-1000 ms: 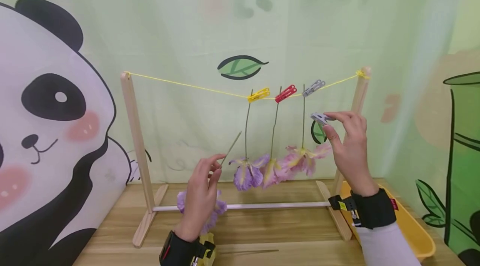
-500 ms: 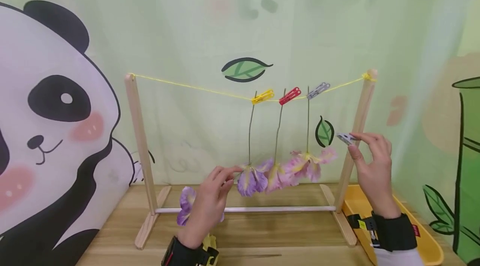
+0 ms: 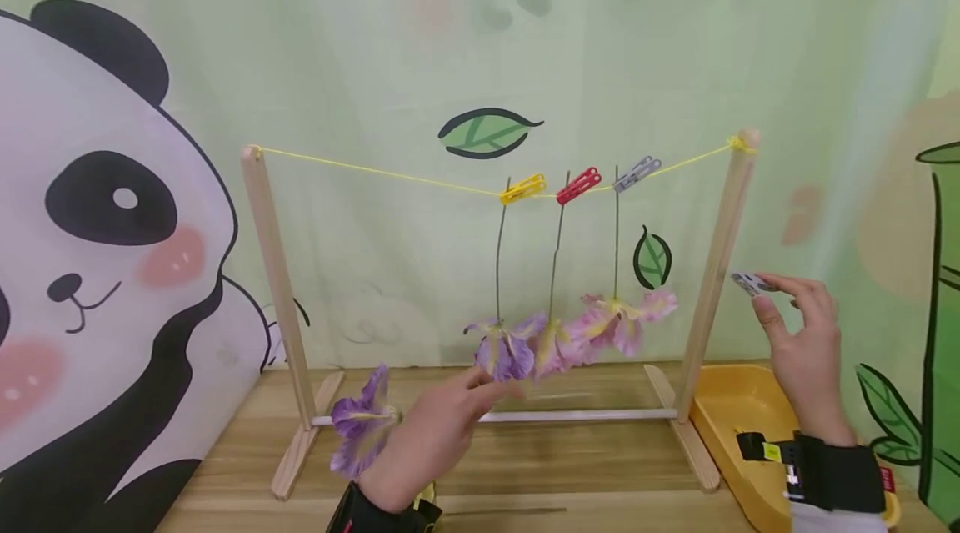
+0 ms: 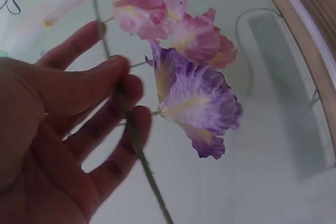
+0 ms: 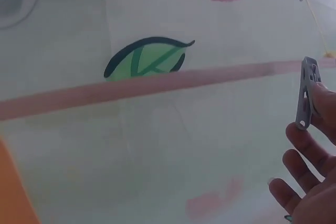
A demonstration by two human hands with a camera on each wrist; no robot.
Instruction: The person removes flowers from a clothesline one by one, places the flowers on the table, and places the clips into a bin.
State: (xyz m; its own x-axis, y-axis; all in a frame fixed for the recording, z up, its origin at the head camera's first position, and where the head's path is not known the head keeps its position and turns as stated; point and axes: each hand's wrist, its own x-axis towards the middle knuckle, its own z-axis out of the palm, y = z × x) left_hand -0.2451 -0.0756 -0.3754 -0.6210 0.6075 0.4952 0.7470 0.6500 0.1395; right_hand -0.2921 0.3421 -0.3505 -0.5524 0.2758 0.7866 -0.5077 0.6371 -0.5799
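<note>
My left hand [image 3: 438, 433] pinches the green stem [image 4: 139, 142] of a purple artificial flower, whose blossom [image 3: 363, 423] sticks out left of the wrist. In the head view the fingers hide most of that stem. Just beyond the fingertips hangs another purple flower [image 3: 504, 352], beside two pink flowers [image 3: 553, 347], blossoms downward. A yellow clothespin [image 3: 522, 188], a red clothespin [image 3: 579, 186] and a grey clothespin [image 3: 637, 174] clip their stems to the yellow string [image 3: 375, 169]. Right of the rack, my right hand [image 3: 810, 349] pinches a second grey clothespin [image 3: 747, 284] between thumb and fingers.
Two wooden posts [image 3: 277, 283] carry the string, with a white rod [image 3: 585, 415] joining their feet. At the right stands a yellow basin [image 3: 738, 399]. A thin stem [image 3: 510, 510] lies on the wooden table [image 3: 570, 466] near the front.
My right hand has moved right and down with the grey clothespin, away from the string. My left hand has shifted right and lower, its flower tilting so the blossom shows further left.
</note>
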